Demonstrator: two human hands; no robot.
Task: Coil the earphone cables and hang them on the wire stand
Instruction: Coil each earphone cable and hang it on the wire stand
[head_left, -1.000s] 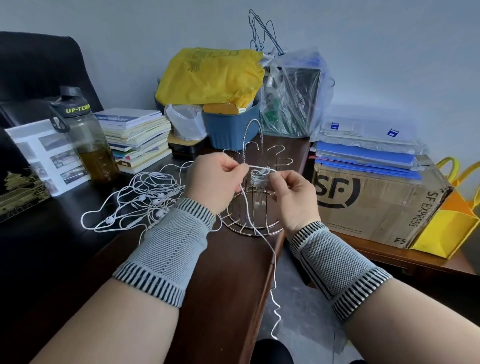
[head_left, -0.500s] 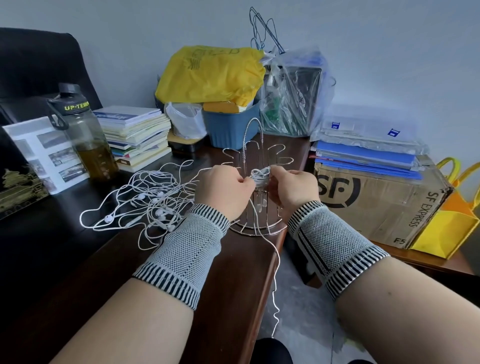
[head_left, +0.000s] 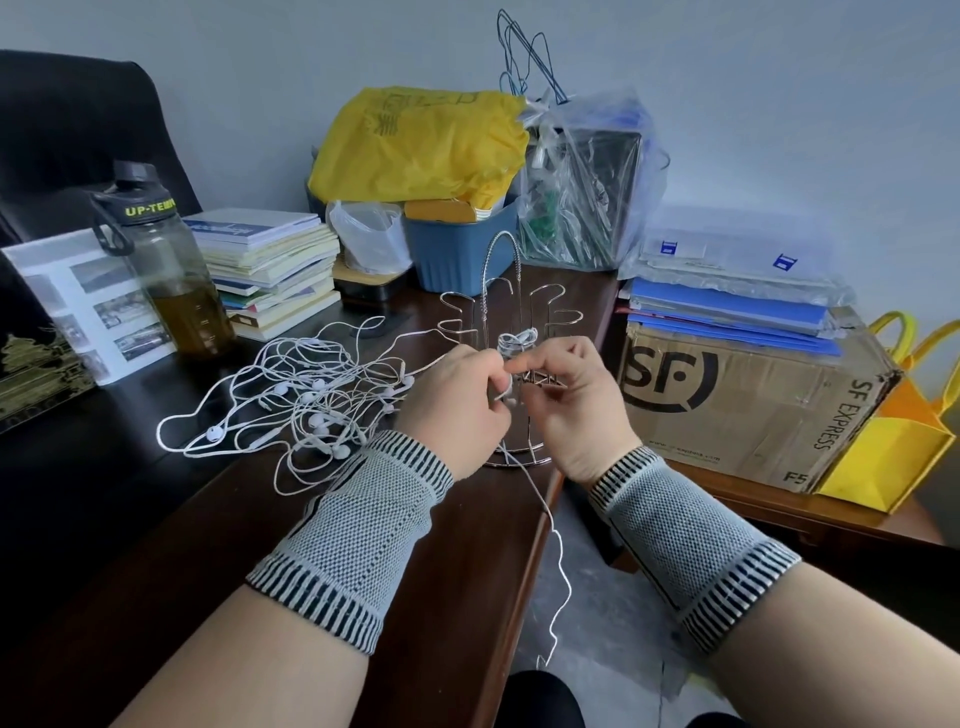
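Your left hand (head_left: 457, 400) and right hand (head_left: 566, 395) meet in front of the wire stand (head_left: 511, 322), both with fingers curled in, pinching one white earphone cable (head_left: 553, 540). A small coil (head_left: 517, 344) of that cable sits just above your fingertips, right against the stand's middle wires; can't tell whether it's already over a hook or only held next to one. The loose tail drops from your hands past the tabletop (head_left: 426, 545) edge and hangs toward the floor.

Step in hand, as I read it: finishing the wrap and getting the coil onto a hook. Keep the right pinch on the coil so the loops don't spring open. Use the left to feed the tail up and wind it round, keeping light tension. Don't yank, the stand looks light and could tip. Tuck the end in before you let go, otherwise the bundle likely unravels on the hook.

Left of your hands, the tangled pile of earphones (head_left: 306, 405) lies on the tabletop, not yet coiled. It is near your left wrist, so watch the sleeve doesn't snag a strand.
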